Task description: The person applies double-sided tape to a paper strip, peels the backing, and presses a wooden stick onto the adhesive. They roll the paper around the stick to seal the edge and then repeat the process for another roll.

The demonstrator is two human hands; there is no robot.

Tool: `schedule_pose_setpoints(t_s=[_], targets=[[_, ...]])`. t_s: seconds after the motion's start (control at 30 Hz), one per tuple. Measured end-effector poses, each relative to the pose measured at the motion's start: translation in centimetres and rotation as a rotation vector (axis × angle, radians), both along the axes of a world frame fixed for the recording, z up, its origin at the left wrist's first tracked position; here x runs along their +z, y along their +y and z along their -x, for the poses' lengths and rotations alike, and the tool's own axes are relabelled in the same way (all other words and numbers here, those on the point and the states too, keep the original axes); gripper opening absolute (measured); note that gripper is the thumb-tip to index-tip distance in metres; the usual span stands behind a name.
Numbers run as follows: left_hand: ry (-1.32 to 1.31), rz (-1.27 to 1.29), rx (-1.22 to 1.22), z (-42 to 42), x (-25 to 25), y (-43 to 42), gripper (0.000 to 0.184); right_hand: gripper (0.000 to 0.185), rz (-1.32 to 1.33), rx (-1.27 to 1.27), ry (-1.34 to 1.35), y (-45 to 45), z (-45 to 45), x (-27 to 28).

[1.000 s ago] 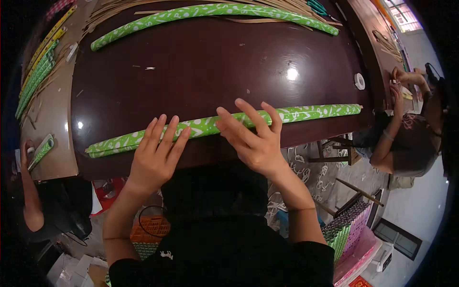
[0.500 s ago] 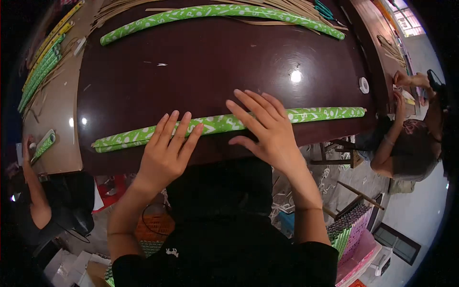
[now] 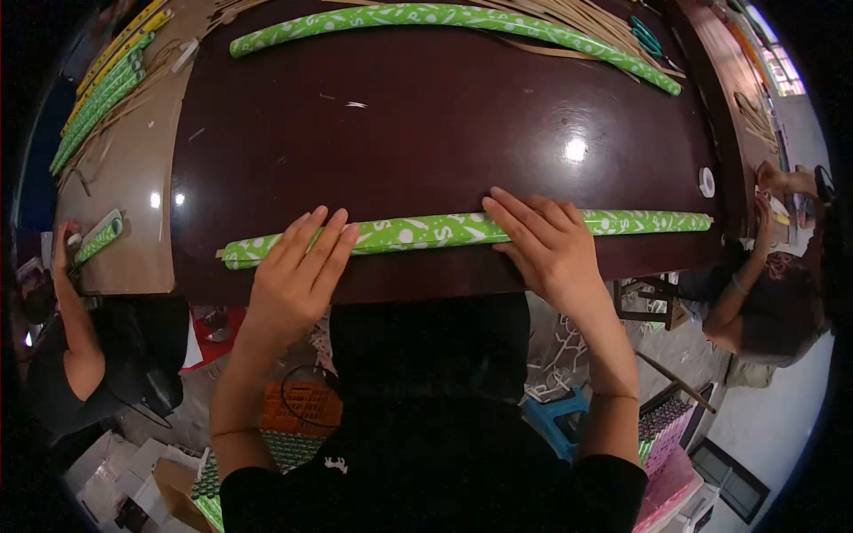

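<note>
A long roll of green paper with white print (image 3: 426,232) lies along the near edge of the dark table. A thin tan end pokes out at its left tip. My left hand (image 3: 298,266) rests on the left half of the roll, palm down with fingers stretched out. Right of the middle, my right hand (image 3: 549,249) lies over the roll, its fingers extended and its thumb near the lower side. Part of the roll is hidden under each hand.
Across the far side lies a second green roll (image 3: 444,14), beside tan strips (image 3: 569,18) and teal-handled scissors (image 3: 646,37). A white tape ring (image 3: 706,182) sits at the right edge. People work at both sides. A blue stool (image 3: 555,417) stands below.
My right hand has come down onto the roll and its fingers have drawn closer together. My left hand stays on the roll. The whole view has shifted a little.
</note>
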State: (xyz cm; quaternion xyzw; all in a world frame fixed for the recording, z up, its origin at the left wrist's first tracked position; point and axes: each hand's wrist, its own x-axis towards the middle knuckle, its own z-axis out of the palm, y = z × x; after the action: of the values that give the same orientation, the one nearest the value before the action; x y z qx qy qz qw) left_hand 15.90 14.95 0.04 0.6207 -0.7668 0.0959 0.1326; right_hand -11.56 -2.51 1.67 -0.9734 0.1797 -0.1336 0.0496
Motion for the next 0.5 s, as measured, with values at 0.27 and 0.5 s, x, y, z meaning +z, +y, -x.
schedule_pose_setpoints(t_s=[0.27, 0.5], targets=[[0.008, -0.027, -0.026, 0.1, 0.5, 0.1, 0.039, 0.061, -0.043, 0.078, -0.077, 2.5, -5.0, -0.6], [0.018, -0.051, -0.021, 0.0, 0.9, 0.1, 0.038, 0.043, -0.162, 0.122, -0.281, 3.6, -7.8, -0.8]])
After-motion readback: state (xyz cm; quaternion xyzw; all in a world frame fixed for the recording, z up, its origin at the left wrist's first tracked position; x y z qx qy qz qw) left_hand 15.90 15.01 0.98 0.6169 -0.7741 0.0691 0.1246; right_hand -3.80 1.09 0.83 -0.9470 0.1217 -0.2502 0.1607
